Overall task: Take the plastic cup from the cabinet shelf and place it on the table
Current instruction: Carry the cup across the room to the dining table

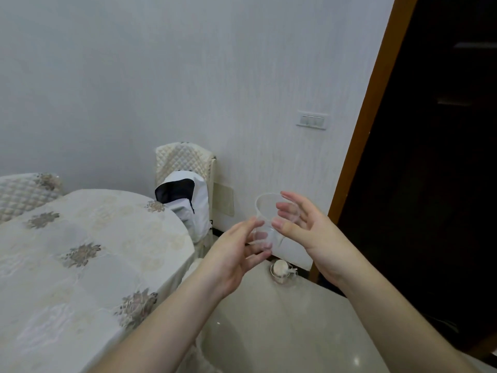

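Note:
A clear plastic cup (265, 211) hangs in the air between my two hands, its open rim tilted up and toward the wall. My left hand (236, 254) grips its lower part from the left with fingers curled around the base. My right hand (304, 224) touches the cup's right side with thumb and fingertips, the fingers spread. The table (80, 265), covered with a white cloth with floral patches, lies to the left and below the cup. The cabinet is not in view.
A chair (185, 160) with a quilted cover and a white and black bag (188, 200) stands at the table's far end against the wall. A small cup on a saucer (281, 270) sits on the floor. A dark doorway (430, 157) opens on the right.

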